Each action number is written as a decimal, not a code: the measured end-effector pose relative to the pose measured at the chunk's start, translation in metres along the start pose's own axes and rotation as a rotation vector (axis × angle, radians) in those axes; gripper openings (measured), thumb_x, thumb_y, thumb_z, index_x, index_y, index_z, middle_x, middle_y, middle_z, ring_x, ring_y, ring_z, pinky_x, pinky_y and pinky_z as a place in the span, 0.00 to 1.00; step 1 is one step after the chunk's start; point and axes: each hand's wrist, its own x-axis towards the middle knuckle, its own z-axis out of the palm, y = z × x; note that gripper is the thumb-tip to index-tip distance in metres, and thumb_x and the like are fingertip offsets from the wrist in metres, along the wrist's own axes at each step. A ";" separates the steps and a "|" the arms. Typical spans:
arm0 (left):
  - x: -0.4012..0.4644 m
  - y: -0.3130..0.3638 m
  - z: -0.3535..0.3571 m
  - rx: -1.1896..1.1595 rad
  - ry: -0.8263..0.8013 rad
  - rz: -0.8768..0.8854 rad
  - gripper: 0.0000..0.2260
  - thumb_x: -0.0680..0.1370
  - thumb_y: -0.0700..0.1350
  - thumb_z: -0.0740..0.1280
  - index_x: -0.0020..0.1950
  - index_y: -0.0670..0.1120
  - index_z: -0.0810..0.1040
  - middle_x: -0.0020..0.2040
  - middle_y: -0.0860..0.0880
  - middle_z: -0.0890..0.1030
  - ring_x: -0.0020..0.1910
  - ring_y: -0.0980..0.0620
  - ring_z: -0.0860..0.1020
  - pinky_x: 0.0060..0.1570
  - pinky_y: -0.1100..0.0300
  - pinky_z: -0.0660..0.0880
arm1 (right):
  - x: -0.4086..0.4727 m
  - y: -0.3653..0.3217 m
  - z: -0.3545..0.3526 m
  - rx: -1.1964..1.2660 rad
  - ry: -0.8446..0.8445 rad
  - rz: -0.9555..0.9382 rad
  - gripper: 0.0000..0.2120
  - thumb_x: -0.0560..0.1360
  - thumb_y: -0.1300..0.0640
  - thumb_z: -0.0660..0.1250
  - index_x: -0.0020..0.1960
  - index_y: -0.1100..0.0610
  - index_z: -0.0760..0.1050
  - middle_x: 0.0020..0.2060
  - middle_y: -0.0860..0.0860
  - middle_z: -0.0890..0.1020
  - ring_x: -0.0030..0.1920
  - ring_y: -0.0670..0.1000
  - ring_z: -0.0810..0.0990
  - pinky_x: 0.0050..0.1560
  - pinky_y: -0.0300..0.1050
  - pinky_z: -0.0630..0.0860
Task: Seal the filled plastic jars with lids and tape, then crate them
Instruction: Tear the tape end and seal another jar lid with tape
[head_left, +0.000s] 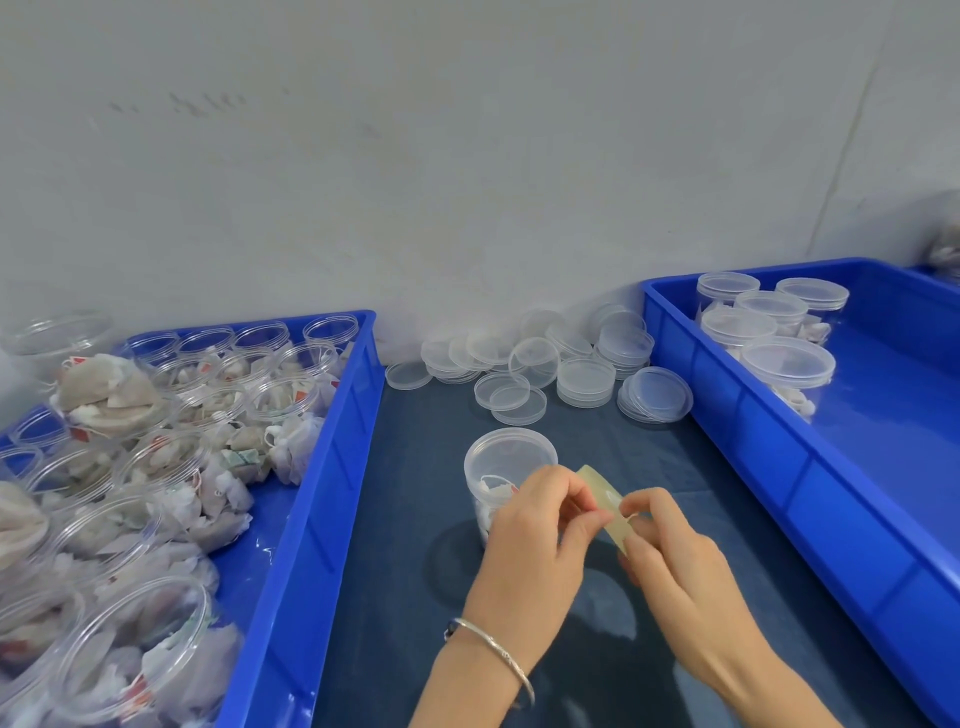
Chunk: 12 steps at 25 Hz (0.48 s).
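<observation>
Both hands work one tape roll: left hand pinches at its face, right hand grips it from below. One silver bangle on the left wrist. Just behind, touching the left hand: one lidded jar, filled, on dark blue table mat. Further back, loose lids, too overlapped to count. Left crate: many open filled jars. Right crate: five sealed jars. No legible text. Grey wall behind.
</observation>
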 end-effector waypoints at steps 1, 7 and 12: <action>0.002 0.001 -0.001 0.085 0.022 0.080 0.05 0.77 0.39 0.68 0.41 0.44 0.75 0.39 0.52 0.77 0.40 0.57 0.74 0.42 0.66 0.72 | 0.001 0.001 0.000 0.010 -0.039 -0.005 0.08 0.77 0.53 0.54 0.55 0.43 0.64 0.30 0.49 0.73 0.28 0.46 0.68 0.31 0.39 0.65; 0.019 0.023 -0.009 0.514 0.090 0.539 0.06 0.75 0.33 0.69 0.40 0.41 0.76 0.38 0.48 0.76 0.37 0.49 0.75 0.34 0.56 0.75 | -0.007 0.000 0.002 0.176 -0.074 0.039 0.23 0.74 0.37 0.50 0.67 0.26 0.50 0.39 0.35 0.75 0.36 0.40 0.74 0.42 0.36 0.70; 0.010 0.015 -0.037 0.231 0.284 0.365 0.06 0.76 0.41 0.66 0.40 0.43 0.74 0.38 0.52 0.76 0.39 0.54 0.74 0.42 0.66 0.71 | -0.001 0.006 -0.020 -0.115 -0.024 0.075 0.26 0.73 0.31 0.46 0.66 0.22 0.36 0.65 0.29 0.65 0.55 0.38 0.73 0.52 0.41 0.68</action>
